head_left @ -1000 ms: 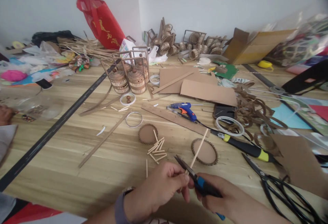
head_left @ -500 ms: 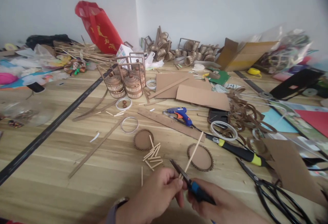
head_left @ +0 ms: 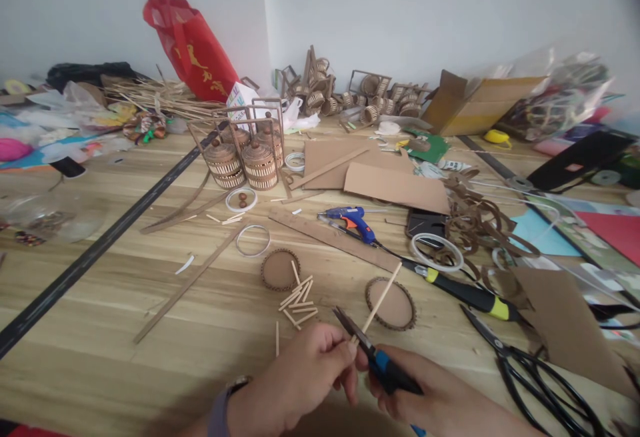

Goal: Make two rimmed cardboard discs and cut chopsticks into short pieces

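My left hand (head_left: 317,367) pinches the lower end of a thin pale wooden stick (head_left: 383,298), which slants up to the right across a round cardboard disc (head_left: 393,305) with a corrugated rim. Blue-and-black cutters (head_left: 387,367) are gripped in my right hand (head_left: 417,383), their jaws on the stick right beside my left fingertips. Several short cut sticks (head_left: 299,300) lie in a loose pile above my left hand. A second rimmed disc (head_left: 279,269) sits beyond them, touched by one stick's end.
Black scissors (head_left: 530,370) and a black-yellow knife (head_left: 473,297) lie at the right. A blue glue gun (head_left: 353,219) rests mid-table, near cardboard sheets (head_left: 395,187). Lidded woven baskets (head_left: 259,165) stand at the back left, before a red bag (head_left: 193,50).
The stick has tilted slightly more to the right, and the cutters have turned slightly. Both hands keep nearly the same place and hold.
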`<state>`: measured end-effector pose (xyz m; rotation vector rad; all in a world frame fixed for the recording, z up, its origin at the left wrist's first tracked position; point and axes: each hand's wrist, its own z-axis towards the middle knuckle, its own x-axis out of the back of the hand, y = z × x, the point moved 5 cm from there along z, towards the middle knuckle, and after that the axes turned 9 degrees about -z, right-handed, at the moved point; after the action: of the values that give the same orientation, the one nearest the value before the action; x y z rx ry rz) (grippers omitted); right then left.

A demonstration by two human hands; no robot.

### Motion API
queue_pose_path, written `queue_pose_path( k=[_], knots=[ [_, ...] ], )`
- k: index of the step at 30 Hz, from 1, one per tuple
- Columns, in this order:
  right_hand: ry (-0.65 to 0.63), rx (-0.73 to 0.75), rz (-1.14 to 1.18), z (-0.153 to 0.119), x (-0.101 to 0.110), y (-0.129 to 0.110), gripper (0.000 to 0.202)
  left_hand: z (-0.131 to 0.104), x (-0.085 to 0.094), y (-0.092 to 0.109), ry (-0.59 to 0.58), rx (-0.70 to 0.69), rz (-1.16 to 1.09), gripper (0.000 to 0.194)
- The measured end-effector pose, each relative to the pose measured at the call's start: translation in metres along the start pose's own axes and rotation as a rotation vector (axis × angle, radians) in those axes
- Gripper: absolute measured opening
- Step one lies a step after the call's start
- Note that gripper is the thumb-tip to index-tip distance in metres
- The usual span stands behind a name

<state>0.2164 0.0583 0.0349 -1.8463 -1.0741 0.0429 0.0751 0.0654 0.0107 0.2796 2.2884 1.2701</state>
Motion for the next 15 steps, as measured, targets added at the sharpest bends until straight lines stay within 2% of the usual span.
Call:
queue_pose_path(
  k=[3, 8, 15],
  knots=[
    [-0.056, -0.037, 0.059, 0.0018, -0.0010, 0.0013, 0.028, 0.0000, -0.0005, 0.0006, 0.002, 0.007, -0.003, 0.037],
    [-0.051, -0.061, 0.018, 0.0049, -0.0030, 0.0002, 0.029, 0.0009, -0.0013, 0.0005, 0.002, 0.005, 0.011, 0.035],
    [0.089, 0.001, -0.044, 0.0075, -0.0057, 0.0001, 0.023, 0.0024, -0.0008, 0.0000, 0.035, -0.001, 0.058, 0.038]
  ],
)
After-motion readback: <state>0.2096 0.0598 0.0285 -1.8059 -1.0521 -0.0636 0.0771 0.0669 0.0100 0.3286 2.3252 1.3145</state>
